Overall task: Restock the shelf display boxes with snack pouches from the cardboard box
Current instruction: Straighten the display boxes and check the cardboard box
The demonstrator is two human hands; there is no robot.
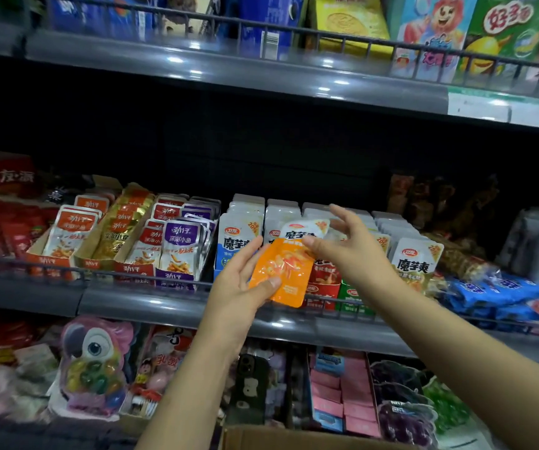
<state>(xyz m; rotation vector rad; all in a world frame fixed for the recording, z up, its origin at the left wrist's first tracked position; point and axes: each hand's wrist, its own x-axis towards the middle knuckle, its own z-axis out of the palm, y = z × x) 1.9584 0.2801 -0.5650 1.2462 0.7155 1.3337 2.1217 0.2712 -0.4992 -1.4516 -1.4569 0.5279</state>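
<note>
My left hand (245,280) holds an orange and white snack pouch (284,271) by its lower edge, thumb on its front, just in front of the middle shelf. My right hand (349,241) is at the pouch's upper right, thumb touching its top part, the other fingers spread and straight. Behind the pouch stand rows of white pouches in display boxes (352,297) with blue, red and green fronts. The cardboard box (261,438) shows only as a brown edge at the bottom of the view.
Left of the white pouches stand display boxes of orange and purple fish snack pouches (177,248). Blue packs (495,290) lie at the right. A wire rail (132,274) runs along the shelf front. Toys and sweets fill the lower shelf (96,368).
</note>
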